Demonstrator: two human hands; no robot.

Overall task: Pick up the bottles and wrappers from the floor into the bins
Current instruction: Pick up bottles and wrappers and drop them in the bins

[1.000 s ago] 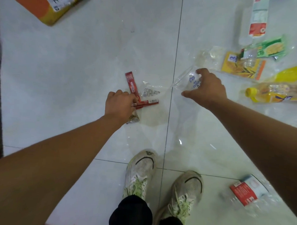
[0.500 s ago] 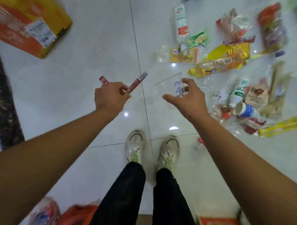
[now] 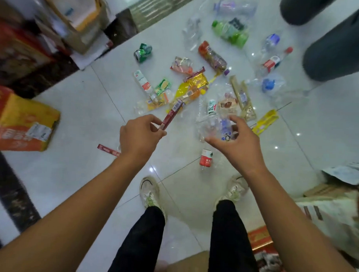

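Left hand [image 3: 140, 134]: fingers pinched shut on a thin, flat red wrapper strip [image 3: 171, 114] that angles up and away; a second red strip [image 3: 108, 150] pokes out behind the wrist.
Right hand [image 3: 238, 142]: half-curled, fingers clutching a crinkled clear plastic wrapper [image 3: 212, 128] with blue print.
Floor [image 3: 84, 104]: glossy white tiles, strewn ahead with crushed clear bottles and shiny foil wrappers.
Small bottle [image 3: 206, 159]: red label, lying near the right shoe.

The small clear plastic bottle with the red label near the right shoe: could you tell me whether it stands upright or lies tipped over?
Tipped over: the small clear plastic bottle with the red label lies on its side on the white tiled floor.
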